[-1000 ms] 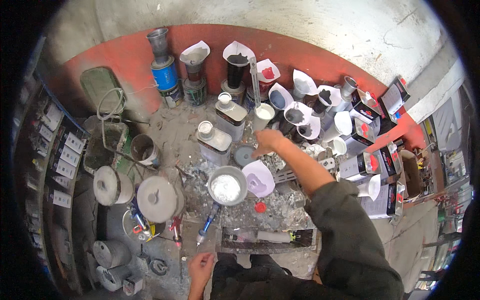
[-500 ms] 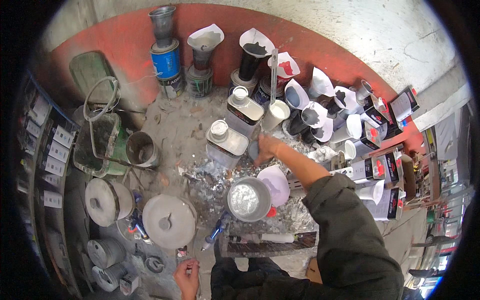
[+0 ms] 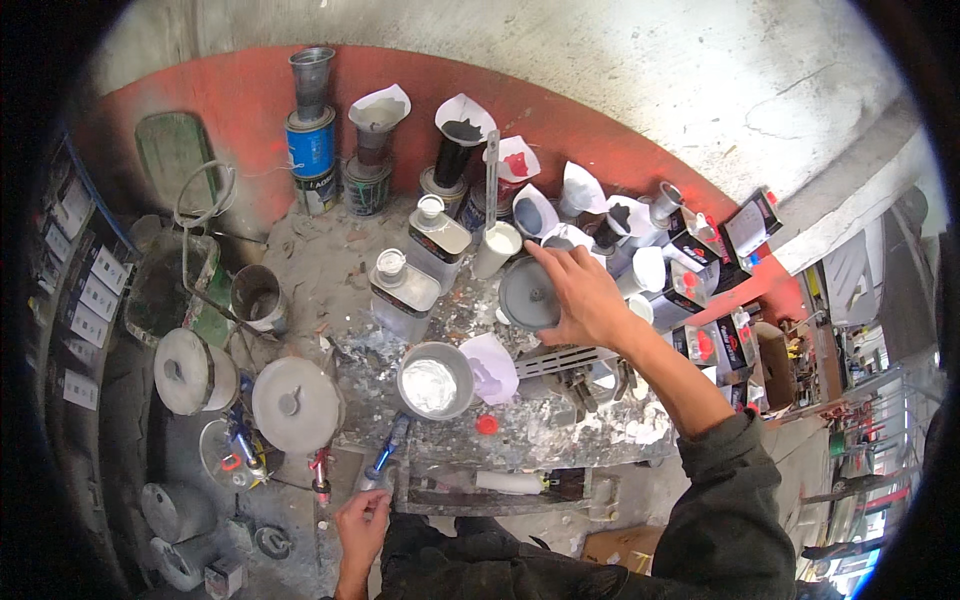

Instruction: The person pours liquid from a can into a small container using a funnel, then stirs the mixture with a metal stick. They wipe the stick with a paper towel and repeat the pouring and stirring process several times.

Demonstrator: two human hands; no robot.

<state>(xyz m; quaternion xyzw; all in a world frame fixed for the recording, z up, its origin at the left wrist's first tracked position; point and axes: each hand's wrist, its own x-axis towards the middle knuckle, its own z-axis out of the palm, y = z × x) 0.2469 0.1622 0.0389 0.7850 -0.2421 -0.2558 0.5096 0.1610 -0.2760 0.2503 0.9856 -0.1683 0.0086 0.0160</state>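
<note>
My right hand (image 3: 588, 300) grips a round grey lid (image 3: 527, 296) with a small centre knob, fingers spread around its rim. The lid is over the right part of the bench. Left of it and nearer to me, an uncovered grey cup (image 3: 462, 392) contains shiny whitish liquid. A paper strainer (image 3: 492, 370) lies against the cup, and a small red cap (image 3: 487, 424) is on the bench nearby. Low in the view, my left hand (image 3: 362, 518) is closed with curled fingers beside the lower end of a blue tool (image 3: 390, 442); what it holds, if anything, is hidden.
Two metal cans (image 3: 404, 292) stand beside a white cup (image 3: 494, 262) with an upright ruler (image 3: 491, 180). Cups with paper strainers line the red wall. A slotted metal bar (image 3: 565, 362) is near my right wrist. Lidded pots (image 3: 297, 405) stand at left.
My right hand has lifted the grey lid and moved it rightward, turning its knobbed face into view. My left hand has come up beside the blue tool. The whole view has shifted.
</note>
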